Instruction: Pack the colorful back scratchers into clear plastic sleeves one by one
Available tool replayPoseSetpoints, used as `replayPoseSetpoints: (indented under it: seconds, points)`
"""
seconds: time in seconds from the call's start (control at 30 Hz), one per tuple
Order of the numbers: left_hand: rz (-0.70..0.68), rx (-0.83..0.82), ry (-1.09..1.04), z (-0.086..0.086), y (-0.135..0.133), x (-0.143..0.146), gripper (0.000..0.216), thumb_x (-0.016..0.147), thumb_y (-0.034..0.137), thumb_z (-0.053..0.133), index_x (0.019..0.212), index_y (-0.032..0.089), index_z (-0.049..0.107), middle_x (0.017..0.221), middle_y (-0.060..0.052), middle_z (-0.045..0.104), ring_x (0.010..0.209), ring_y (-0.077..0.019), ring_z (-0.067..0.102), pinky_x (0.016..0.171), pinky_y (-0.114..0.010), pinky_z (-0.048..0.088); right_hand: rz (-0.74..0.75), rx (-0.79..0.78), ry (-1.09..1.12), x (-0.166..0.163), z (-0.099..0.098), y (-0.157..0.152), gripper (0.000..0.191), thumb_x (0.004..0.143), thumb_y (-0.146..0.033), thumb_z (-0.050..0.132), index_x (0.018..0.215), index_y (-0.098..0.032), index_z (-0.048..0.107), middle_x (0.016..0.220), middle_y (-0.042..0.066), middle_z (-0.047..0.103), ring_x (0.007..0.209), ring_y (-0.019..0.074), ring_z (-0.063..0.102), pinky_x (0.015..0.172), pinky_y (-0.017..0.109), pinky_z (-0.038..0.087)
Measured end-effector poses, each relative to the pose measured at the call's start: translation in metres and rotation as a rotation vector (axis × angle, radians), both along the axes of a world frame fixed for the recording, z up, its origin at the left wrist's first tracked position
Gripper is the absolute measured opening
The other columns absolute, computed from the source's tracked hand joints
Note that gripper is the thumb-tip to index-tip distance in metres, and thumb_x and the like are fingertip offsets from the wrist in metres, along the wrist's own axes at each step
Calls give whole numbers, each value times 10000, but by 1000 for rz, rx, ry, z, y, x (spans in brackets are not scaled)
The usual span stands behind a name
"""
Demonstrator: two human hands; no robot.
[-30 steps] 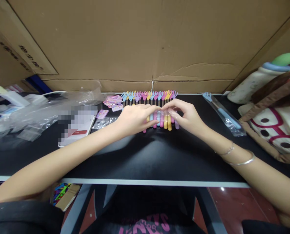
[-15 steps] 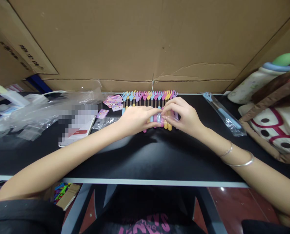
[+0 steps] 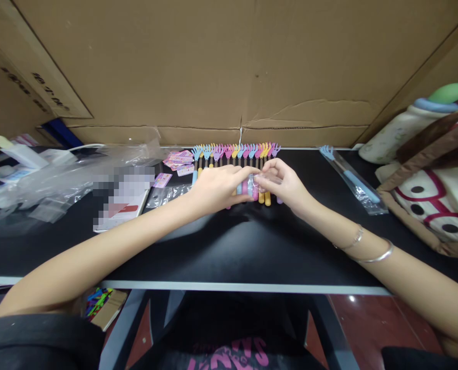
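Note:
A row of small back scratchers (image 3: 229,152), with hand-shaped heads in blue, pink, yellow and purple, lies side by side on the black table. Over their handles is my left hand (image 3: 219,187), thumb and forefinger curved around a clear plastic bag (image 3: 251,183). My right hand (image 3: 285,186) pinches the bag's right side, its fingertips close together. The handles beneath show through and beside the film. My left palm hides the handles at the left of the row. Whether a scratcher is inside the bag I cannot tell.
To the right lies a bagged blue back scratcher (image 3: 350,177), beside a cloth bag (image 3: 425,205) and a bottle (image 3: 398,128). Printed cards (image 3: 178,160), a phone-like slab (image 3: 132,200) and loose plastic bags (image 3: 78,174) lie left. Cardboard (image 3: 213,67) walls the back.
My right fingers have drawn together from a wide arch into a tighter pinch on the plastic. The left hand is nearly unmoved. A purple handle end now shows below my right hand.

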State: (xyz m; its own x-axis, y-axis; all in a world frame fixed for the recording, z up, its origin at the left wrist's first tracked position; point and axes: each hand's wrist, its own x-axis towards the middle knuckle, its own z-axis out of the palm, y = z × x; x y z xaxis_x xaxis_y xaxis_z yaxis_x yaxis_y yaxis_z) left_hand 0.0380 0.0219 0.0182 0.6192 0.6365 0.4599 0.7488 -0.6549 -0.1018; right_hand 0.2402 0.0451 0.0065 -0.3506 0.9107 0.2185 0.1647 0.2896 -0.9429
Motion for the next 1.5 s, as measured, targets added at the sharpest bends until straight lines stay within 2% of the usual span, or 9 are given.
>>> replayPoseSetpoints:
  seconds: [0.1,0.3,0.7,0.8,1.1,1.4,1.5]
  points:
    - [-16,25,0,-2,0,1,478,893,466,639,1283,206,549,1089,-59,714,980,-190,681,696,-246,446,26,-125,31,-1,-2,-2,495,697,-493,768,916,-245,400,621,-69,581,495,129,586,431,235,437]
    - [-30,71,-20,-2,1,1,415,923,459,595,1247,201,572,1118,-49,710,1000,-189,669,678,-241,434,11,-178,59,-3,-6,0,424,707,-391,768,941,-234,451,595,-68,595,537,128,634,476,225,500]
    - [-32,88,-7,-4,-1,1,417,933,480,568,1247,205,582,1042,-45,716,933,-177,682,664,-239,450,70,-64,-38,-1,-4,3,406,757,-517,729,862,-225,469,589,-59,585,425,106,561,368,223,431]
    - [-32,96,-4,-4,-1,1,438,931,497,564,1264,212,580,1025,-38,719,926,-182,687,662,-245,455,76,-49,-44,-1,-2,2,402,763,-522,720,862,-220,473,590,-50,591,446,112,578,381,222,434]
    - [-3,68,42,-3,-1,-2,455,931,490,570,1300,222,563,993,-44,726,915,-182,692,642,-232,433,91,-29,-115,1,6,-1,337,807,-493,664,895,-205,512,583,-26,631,442,110,579,326,189,317]
    - [32,-5,21,3,-1,-3,448,922,488,585,1298,246,562,1030,-35,728,946,-177,693,650,-227,428,19,93,-159,13,6,13,289,782,-420,677,943,-209,563,641,-30,573,459,124,540,350,233,385]
    - [44,-38,0,5,-1,-5,435,914,483,599,1287,261,566,1052,-18,729,959,-171,691,672,-225,435,-9,153,-190,24,13,26,241,766,-362,681,918,-222,557,638,-36,574,515,140,579,458,264,463]
